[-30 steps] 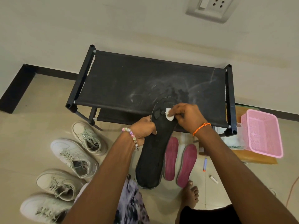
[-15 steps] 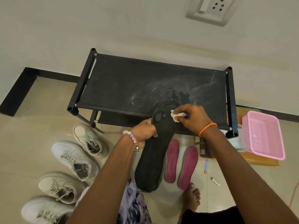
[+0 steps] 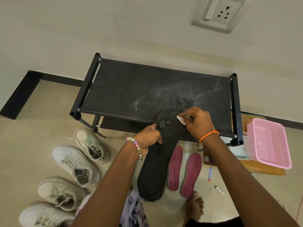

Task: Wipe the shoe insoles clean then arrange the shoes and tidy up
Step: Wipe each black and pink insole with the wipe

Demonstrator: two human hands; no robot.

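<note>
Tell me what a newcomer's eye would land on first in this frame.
At centre, the left hand grips a long black insole while the right hand presses a small white wipe near its top end. Behind stands a dusty black shoe rack. Two maroon insoles lie on the floor below, four pale sneakers at left, a pink basket at right.

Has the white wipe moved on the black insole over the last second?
Yes. The white wipe in the right hand slid toward the black insole's right edge.
</note>
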